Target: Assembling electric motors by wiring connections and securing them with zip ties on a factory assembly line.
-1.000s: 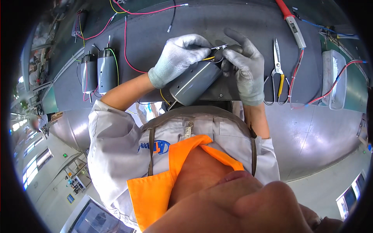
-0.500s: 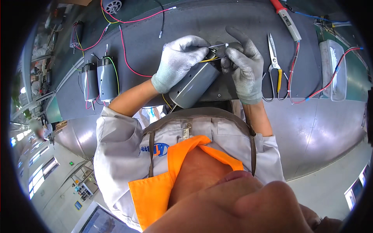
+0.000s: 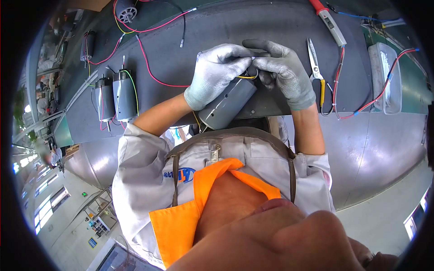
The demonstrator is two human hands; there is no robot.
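A grey cylindrical motor (image 3: 228, 105) lies tilted at the bench's near edge, beneath my hands. Yellow wire (image 3: 246, 77) shows at its upper end. My left hand (image 3: 220, 67), in a pale grey glove, pinches a thin white cable tie (image 3: 254, 58) above that end. Opposite it, my right hand (image 3: 281, 68), in a glove with darkened fingers, is closed on the same tie, its fingertips meeting those of the left. Only a sliver of the tie shows between the fingers; the rest is hidden.
Scissors (image 3: 315, 63) and a red-and-white pen-like tool (image 3: 332, 26) with a cable lie to the right. Beyond them stands a clear plastic box (image 3: 384, 81) of white strips. More motors (image 3: 124, 95) stand at left, with red wires (image 3: 151, 74) across the dark bench (image 3: 167, 49).
My right hand has moved to the left hand, its raised forefinger now bent over. The gap between the hands has closed, and the tie's white head is no longer visible.
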